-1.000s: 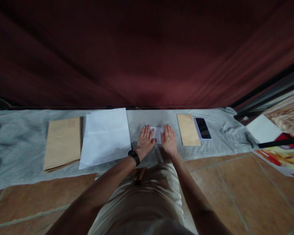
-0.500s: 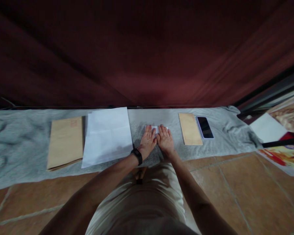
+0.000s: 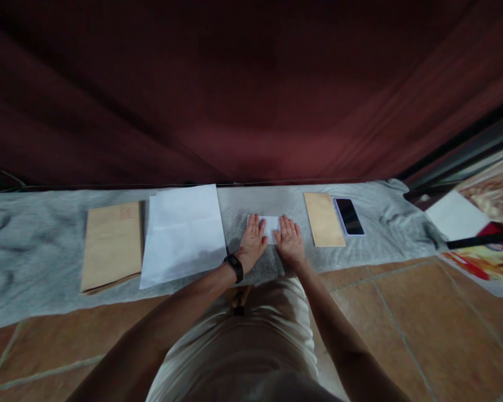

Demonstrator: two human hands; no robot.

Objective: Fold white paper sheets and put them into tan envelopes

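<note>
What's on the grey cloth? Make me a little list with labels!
Left hand: flat on the small folded white paper
Right hand: flat on the same paper
Left of hands: big white paper sheet, large brown paper envelope
Right of hands: narrow brown envelope, black-screened phone
Underneath: grey cloth

Grey cloth [image 3: 37,251] on tiled floor [image 3: 402,329], bearing envelopes, papers, apparently a phone [image 3: 349,216].
</note>
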